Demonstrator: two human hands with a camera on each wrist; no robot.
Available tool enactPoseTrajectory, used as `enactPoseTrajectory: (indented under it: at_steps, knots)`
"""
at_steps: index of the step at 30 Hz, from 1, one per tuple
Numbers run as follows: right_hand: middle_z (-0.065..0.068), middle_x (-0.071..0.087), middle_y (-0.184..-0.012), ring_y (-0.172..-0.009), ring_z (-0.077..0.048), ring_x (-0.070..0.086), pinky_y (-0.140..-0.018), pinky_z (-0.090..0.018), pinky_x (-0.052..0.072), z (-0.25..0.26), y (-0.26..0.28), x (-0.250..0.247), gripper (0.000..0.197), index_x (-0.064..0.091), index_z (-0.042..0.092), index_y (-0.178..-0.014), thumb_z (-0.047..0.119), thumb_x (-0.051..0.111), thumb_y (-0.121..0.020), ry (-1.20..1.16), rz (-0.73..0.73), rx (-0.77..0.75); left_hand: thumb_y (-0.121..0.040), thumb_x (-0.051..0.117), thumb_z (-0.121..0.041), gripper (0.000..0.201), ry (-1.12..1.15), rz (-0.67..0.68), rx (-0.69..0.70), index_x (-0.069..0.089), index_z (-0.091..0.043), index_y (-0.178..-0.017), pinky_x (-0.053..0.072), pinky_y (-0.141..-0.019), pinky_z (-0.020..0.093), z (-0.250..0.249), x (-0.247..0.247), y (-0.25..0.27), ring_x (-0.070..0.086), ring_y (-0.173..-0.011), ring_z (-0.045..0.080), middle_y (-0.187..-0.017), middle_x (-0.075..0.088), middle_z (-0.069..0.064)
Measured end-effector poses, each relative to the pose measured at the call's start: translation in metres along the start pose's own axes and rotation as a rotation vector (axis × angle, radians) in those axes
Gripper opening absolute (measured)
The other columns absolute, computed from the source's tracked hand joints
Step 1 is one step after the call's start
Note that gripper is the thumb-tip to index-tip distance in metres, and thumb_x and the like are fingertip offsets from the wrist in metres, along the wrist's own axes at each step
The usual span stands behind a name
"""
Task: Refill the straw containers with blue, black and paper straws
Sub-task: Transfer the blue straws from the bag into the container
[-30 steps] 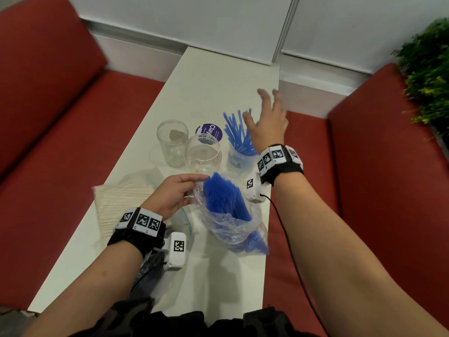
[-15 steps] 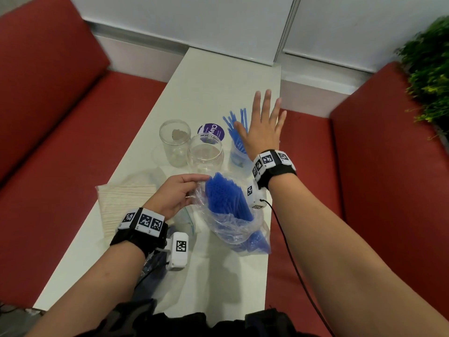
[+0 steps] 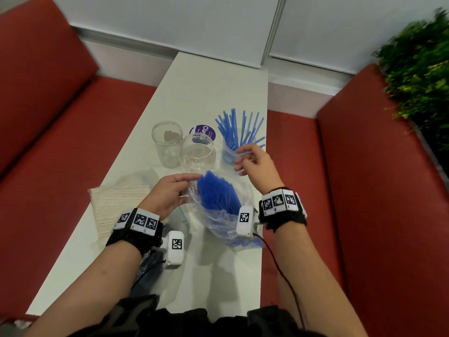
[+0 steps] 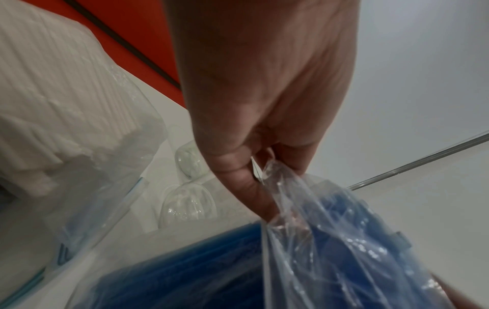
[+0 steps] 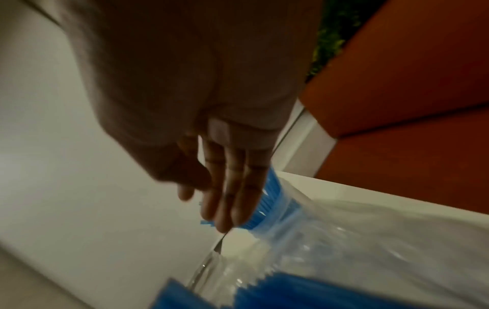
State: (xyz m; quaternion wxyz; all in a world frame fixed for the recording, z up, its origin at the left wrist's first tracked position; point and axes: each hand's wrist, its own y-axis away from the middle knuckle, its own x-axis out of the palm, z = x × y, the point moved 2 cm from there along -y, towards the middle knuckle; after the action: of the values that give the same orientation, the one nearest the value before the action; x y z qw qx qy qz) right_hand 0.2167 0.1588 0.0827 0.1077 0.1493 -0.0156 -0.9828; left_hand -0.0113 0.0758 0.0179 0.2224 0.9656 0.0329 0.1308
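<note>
A clear plastic bag (image 3: pixel 218 222) packed with blue straws (image 3: pixel 216 193) stands near the table's right edge. My left hand (image 3: pixel 170 190) pinches the bag's left rim (image 4: pixel 267 169) between thumb and fingers. My right hand (image 3: pixel 255 164) hovers above the bag's mouth, fingers relaxed and holding nothing; its fingers (image 5: pixel 230 188) show loose in the right wrist view. Behind it a clear container (image 3: pixel 230 152) holds several blue straws (image 3: pixel 240 127) fanned upward. Two clear containers (image 3: pixel 167 142) (image 3: pixel 198 152) with no straws in them stand to its left.
A bag of paper straws (image 3: pixel 116 203) lies at the table's left edge. A purple round lid (image 3: pixel 202 132) lies behind the containers. A dark bag (image 3: pixel 150 261) lies under my left wrist. Red bench seats (image 3: pixel 364 190) flank the white table (image 3: pixel 206 88); a plant (image 3: pixel 418 64) is at right.
My right hand has drawn back from over the container of blue straws toward the bag, its fingers curling from spread to relaxed. My left hand keeps its pinch on the bag.
</note>
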Motion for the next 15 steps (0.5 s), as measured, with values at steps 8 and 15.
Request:
enactPoseTrajectory:
  at_steps: [8,15]
  knots:
    - [0.002,0.061,-0.094,-0.067,0.002,0.060,-0.061,-0.016,0.049,-0.061,0.066,0.033,0.046,0.057,0.023,-0.110,-0.012,0.059,-0.080,0.000,0.308,0.160,-0.096,0.041,0.009,0.050,0.003,-0.023,0.020,0.082,-0.020,-0.098,0.060,-0.065,0.030,0.003,0.011,0.007,0.064,-0.080,0.022,-0.098,0.074,0.014]
    - [-0.009,0.068,-0.089,-0.075,-0.016,0.062,-0.066,-0.028,0.051,-0.062,0.077,0.041,0.016,0.062,0.015,-0.101,0.003,0.056,-0.094,0.030,0.186,0.120,-0.096,0.042,0.009,0.051,0.004,-0.027,0.025,0.083,-0.022,-0.094,0.059,-0.063,0.028,0.005,0.009,0.012,0.061,-0.075,0.020,-0.092,0.071,0.011]
